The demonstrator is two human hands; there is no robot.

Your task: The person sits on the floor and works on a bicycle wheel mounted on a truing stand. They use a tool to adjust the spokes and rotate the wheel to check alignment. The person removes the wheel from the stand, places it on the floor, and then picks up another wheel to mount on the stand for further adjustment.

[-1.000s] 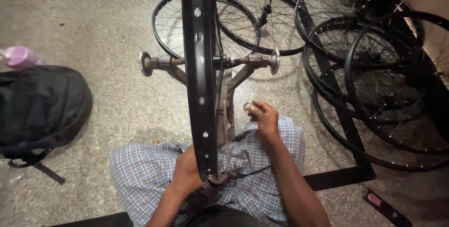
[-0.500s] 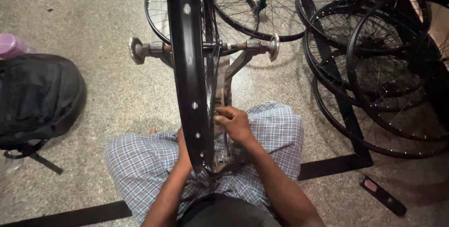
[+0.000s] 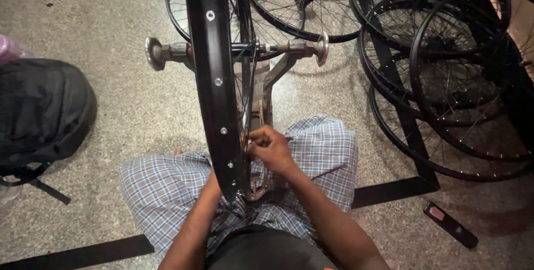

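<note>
A view looking straight down at a person seated on a speckled stone floor [image 3: 111, 53], legs in blue and brown checked cloth. Between the knees stands a metal truing stand [image 3: 267, 89] holding a black bicycle wheel rim [image 3: 214, 81] upright and edge-on to the camera, so it reads as a tall dark band running from the top of the picture down to the lap. Thin spokes fan from the rim to an axle [image 3: 278, 48] that crosses the stand, with a round metal knob at each end.

The right hand [image 3: 272, 147] sits just to the right of the rim's lower part, fingers curled narrow and pinched together at the spokes near the rim's inner edge; it seems to grip a small tool or spoke nipple, though the item is too small to make out. The left hand [image 3: 214, 184] is mostly hidden behind the rim, with only the wrist and forearm showing beneath it, so whether it is open or closed cannot be told.

To the left lies a black backpack [image 3: 39, 114] on the floor, well apart from the stand. To the right, several more spoked wheels [image 3: 445, 70] lie overlapping in a pile. A small dark flat object with a reddish patch [image 3: 449, 224] lies on the floor near the person's right side.
</note>
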